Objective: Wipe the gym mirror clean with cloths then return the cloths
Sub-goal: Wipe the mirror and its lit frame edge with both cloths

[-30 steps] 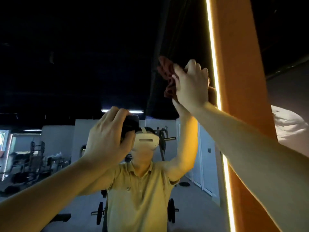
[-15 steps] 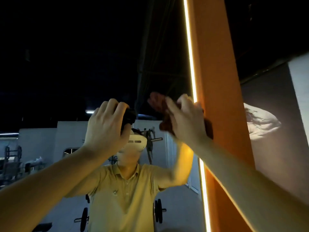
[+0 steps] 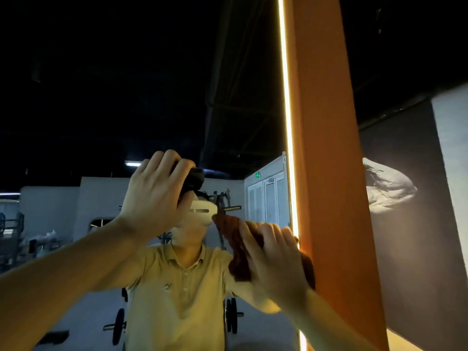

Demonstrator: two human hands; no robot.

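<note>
Head view, red cloth (image 3: 231, 240): bunched against the mirror (image 3: 76, 122), low down, just beside the light strip (image 3: 286, 97).
Right hand (image 3: 276, 259): blurred, fingers laid straight over the red cloth, pressing it to the glass.
Dark cloth (image 3: 194, 179): higher and further left, apart from the red cloth.
Left hand (image 3: 154, 196): fingers curled round the dark cloth, gripping it.
Orange column (image 3: 329, 173): right of the light strip.

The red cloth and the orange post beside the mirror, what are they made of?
The red cloth under the right hand looks like soft fabric: it bunches into folds and looks matte. The orange post looks smooth and painted, evenly coloured with no shine; what lies underneath cannot be told.
</note>
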